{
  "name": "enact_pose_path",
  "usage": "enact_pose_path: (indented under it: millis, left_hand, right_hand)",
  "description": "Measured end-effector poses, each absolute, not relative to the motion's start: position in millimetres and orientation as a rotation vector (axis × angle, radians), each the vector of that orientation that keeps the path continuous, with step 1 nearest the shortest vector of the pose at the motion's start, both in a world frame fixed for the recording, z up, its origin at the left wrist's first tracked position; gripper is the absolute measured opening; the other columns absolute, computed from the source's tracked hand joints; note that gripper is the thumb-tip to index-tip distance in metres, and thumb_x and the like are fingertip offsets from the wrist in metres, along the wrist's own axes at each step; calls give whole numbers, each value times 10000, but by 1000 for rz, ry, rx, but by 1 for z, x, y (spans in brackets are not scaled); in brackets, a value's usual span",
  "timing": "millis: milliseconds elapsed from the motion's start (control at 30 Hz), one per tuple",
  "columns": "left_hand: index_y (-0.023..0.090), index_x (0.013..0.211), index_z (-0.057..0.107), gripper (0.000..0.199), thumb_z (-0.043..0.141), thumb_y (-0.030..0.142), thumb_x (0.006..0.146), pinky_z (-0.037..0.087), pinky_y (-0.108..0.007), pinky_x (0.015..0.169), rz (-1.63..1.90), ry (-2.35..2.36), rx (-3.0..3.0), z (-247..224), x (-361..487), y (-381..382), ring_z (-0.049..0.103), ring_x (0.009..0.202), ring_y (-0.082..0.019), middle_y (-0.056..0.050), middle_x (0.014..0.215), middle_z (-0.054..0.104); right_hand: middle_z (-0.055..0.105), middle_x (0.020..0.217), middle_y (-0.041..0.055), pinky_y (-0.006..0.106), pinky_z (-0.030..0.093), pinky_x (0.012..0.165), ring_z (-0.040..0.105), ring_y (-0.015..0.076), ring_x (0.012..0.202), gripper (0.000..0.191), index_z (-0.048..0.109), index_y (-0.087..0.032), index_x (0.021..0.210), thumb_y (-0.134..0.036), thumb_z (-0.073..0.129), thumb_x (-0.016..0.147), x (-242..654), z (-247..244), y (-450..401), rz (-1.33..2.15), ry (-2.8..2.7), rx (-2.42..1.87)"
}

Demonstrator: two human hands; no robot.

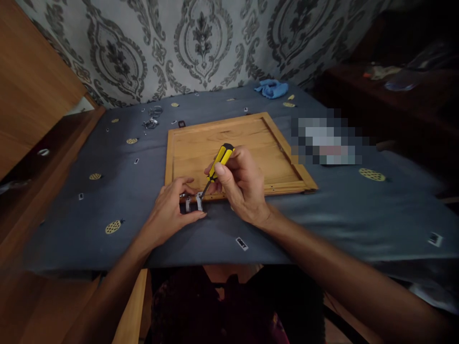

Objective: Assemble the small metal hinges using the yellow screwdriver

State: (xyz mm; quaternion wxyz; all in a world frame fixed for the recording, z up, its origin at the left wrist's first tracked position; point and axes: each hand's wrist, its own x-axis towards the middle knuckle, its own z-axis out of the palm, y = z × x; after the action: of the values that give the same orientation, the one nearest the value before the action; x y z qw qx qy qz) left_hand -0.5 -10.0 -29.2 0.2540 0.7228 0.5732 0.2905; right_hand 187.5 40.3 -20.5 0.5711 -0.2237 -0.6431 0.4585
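A framed wooden panel [222,148] lies flat on the blue cloth. At its near left edge sits a metal hinge [199,201]. My left hand [172,208] is curled round the hinge, with the fingers on the panel side and the thumb on the near side. My right hand [245,184] grips a yellow and black screwdriver [221,160], which tilts down to the left. The screwdriver's tip meets the hinge; whether a screw is under it is too small to tell.
Metal pieces [150,123] lie behind the panel to the left, near a small dark square item [181,124]. A blue crumpled cloth [272,89] is at the back. A pixelated object [326,141] lies right of the panel. Wooden furniture [39,81] borders the left.
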Motion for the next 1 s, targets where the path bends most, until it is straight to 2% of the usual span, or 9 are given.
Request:
enact_pose_path:
  millis: [400,867,1000]
  left_hand:
    - [252,1292,501,672,863,305,727,452,-545,1046,786,1584,1958,-30,0,-10,675,1125,-314,-42,1108,736]
    - [245,1296,512,695,873,307,705,494,-517,985,800,1576,1928,-32,-1,-9,685,1085,-303,-54,1110,735]
    - [245,1268,520,680,878,319,694,498,-523,968,790,1615,1912,-31,-1,-9,680,1089,-316,-56,1112,736]
  right_hand:
    - [608,799,-50,199,491,468,605,59,533,240,467,-243,989,-460,563,1020,189,-19,42,1026,-1481,-513]
    - [558,813,-38,205,471,476,579,64,570,318,423,-245,945,-526,563,999,187,-16,41,1096,-1517,-523]
    - [547,807,-34,221,476,515,570,85,614,265,424,-244,966,-473,550,1013,187,-17,41,1044,-1572,-538]
